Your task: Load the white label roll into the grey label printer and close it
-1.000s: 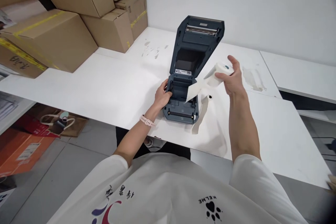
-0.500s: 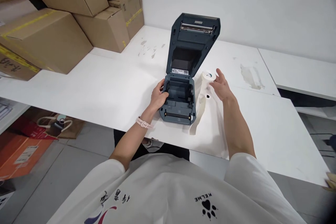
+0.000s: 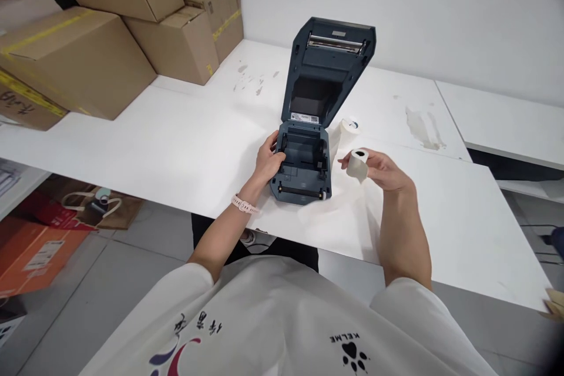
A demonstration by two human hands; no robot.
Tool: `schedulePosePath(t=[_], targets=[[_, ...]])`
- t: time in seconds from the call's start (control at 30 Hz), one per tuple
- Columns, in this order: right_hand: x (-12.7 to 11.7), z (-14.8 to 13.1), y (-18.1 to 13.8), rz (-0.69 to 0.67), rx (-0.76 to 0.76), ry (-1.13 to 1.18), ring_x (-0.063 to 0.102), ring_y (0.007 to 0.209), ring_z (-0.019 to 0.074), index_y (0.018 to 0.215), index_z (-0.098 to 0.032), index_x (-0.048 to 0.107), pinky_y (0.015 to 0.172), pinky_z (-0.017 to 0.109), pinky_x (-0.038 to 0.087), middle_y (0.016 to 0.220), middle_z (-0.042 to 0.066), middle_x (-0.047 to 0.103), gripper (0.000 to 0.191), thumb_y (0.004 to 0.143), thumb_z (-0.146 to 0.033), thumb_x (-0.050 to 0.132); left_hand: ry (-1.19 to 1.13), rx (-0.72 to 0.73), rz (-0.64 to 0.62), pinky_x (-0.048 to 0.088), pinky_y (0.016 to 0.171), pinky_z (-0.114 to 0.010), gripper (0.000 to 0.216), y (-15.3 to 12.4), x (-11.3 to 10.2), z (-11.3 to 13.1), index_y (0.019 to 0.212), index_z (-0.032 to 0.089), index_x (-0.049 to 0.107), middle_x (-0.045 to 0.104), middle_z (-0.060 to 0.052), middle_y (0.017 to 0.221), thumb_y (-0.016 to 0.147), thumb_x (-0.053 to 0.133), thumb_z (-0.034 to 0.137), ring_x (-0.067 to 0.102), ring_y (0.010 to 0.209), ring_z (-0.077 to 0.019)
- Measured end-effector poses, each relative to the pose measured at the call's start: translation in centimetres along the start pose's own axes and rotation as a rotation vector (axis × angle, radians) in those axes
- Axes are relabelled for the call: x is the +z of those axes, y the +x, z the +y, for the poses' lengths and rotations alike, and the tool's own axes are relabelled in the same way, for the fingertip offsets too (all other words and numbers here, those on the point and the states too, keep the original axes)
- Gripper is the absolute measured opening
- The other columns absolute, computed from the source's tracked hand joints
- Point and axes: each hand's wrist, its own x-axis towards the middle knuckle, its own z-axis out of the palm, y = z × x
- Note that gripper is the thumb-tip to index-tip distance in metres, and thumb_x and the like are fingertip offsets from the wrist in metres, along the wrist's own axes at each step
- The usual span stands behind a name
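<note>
A dark label printer (image 3: 304, 175) stands on the white table with its lid (image 3: 328, 70) tilted up and its inside bare. My left hand (image 3: 268, 160) is closed on the printer's left side, thumb over the rim and fingers along the outer wall. To the right of the printer, my right hand (image 3: 383, 169) holds a small roll of paper (image 3: 359, 167) just above the table. The roll's dark core faces up and a short loose end hangs from it. Behind that hand, a larger white paper roll (image 3: 349, 132) stands close to the printer, partly hidden by it.
Cardboard boxes (image 3: 176, 41) are stacked at the back left of the table (image 3: 198, 147). A white wall (image 3: 418, 12) rises behind it. On the floor at the left lie an orange box (image 3: 39, 258) and a paper bag (image 3: 114, 211). A shelf unit (image 3: 520, 164) adjoins on the right.
My right hand has moved from the larger roll toward me and picked up the small roll with its trailing strip. My left hand stays on the printer.
</note>
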Motion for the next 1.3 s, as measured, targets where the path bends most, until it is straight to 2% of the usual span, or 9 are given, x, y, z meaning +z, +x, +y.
schedulePosePath(t=[0.13,0.23,0.3,0.4,0.6,0.77,0.93,1.13,1.3], targets=[[3.4,-5.0,3.9,0.004,-0.161,-0.562,0.070,0.110,0.0327,0.127,-0.025,0.074,0.099,0.049,0.054,0.121,0.011,0.076,0.042,0.094,-0.051,0.068,-0.006,0.011,-0.008,0.043,0.125,-0.043,0.093,0.2,-0.1,-0.4,0.153,0.018,0.052,0.059,-0.009,0.158,0.061,0.057,0.009,0.053,0.149,-0.0298],[6.9,-5.3,7.2,-0.027,-0.184,-0.965,0.066,0.112,0.0392,0.128,-0.016,0.074,0.100,0.056,0.049,0.116,0.017,0.076,0.039,0.095,-0.033,0.061,-0.014,0.009,-0.016,0.046,0.122,-0.043,0.093,0.3,0.0,-0.5,0.154,0.018,0.050,0.058,-0.010,0.160,0.062,0.057,0.010,0.055,0.146,-0.0294],[8.6,-4.4,8.3,-0.082,-0.162,-1.078,0.065,0.111,0.0401,0.126,-0.015,0.075,0.098,0.057,0.049,0.114,0.018,0.075,0.039,0.092,-0.023,0.059,-0.018,0.004,-0.015,0.047,0.122,-0.042,0.093,0.2,0.0,-0.5,0.155,0.017,0.048,0.057,-0.011,0.160,0.063,0.057,0.010,0.054,0.147,-0.0290],[10.2,-3.4,7.3,-0.009,-0.196,-1.074,0.063,0.115,0.0391,0.127,-0.015,0.075,0.096,0.056,0.052,0.122,0.018,0.074,0.039,0.094,-0.017,0.054,-0.017,0.013,-0.030,0.046,0.122,-0.040,0.090,-0.1,0.0,-0.4,0.154,0.016,0.049,0.057,-0.011,0.160,0.064,0.058,0.012,0.054,0.147,-0.0285],[13.1,-3.4,0.7,0.200,-0.318,-0.877,0.069,0.118,0.0327,0.128,-0.027,0.075,0.104,0.058,0.056,0.129,0.010,0.076,0.035,0.105,-0.025,0.048,-0.054,-0.006,-0.063,0.044,0.122,-0.039,0.087,-0.5,-0.2,-0.3,0.154,0.021,0.046,0.051,-0.009,0.164,0.069,0.064,0.017,0.050,0.150,-0.0296],[16.0,-3.4,-3.3,0.229,-0.304,-0.904,0.066,0.136,0.0309,0.151,-0.035,0.058,0.118,0.061,0.049,0.146,0.007,0.069,0.045,0.107,-0.030,0.053,-0.092,-0.043,-0.123,0.042,0.123,-0.039,0.096,0.1,-0.2,-1.2,0.160,0.025,0.036,0.042,-0.007,0.170,0.070,0.067,0.021,0.046,0.154,-0.0295],[16.7,-3.4,-4.7,0.064,-0.258,-0.920,0.040,0.158,0.0382,0.170,-0.033,0.023,0.126,0.066,0.038,0.173,0.013,0.035,0.102,0.087,-0.064,0.074,-0.095,-0.060,-0.167,0.041,0.124,-0.042,0.101,0.4,-0.4,-1.5,0.164,0.029,0.029,0.041,-0.006,0.171,0.070,0.068,0.021,0.044,0.155,-0.0297],[17.3,-2.0,-4.2,0.288,-0.319,-0.880,0.059,0.145,0.0296,0.160,-0.043,0.043,0.119,0.060,0.045,0.154,0.003,0.063,0.059,0.105,-0.029,0.059,-0.142,-0.072,-0.178,0.041,0.125,-0.040,0.104,0.3,-0.3,-1.2,0.164,0.029,0.028,0.042,-0.006,0.170,0.069,0.069,0.020,0.045,0.155,-0.0275],[17.5,-1.5,-4.0,0.362,-0.321,-0.781,0.067,0.136,0.0276,0.151,-0.048,0.054,0.116,0.061,0.048,0.145,-0.003,0.069,0.052,0.106,-0.022,0.051,-0.115,-0.083,-0.190,0.041,0.124,-0.041,0.104,0.2,-0.5,-1.1,0.165,0.032,0.027,0.040,-0.004,0.172,0.071,0.071,0.022,0.045,0.154,-0.0286]])
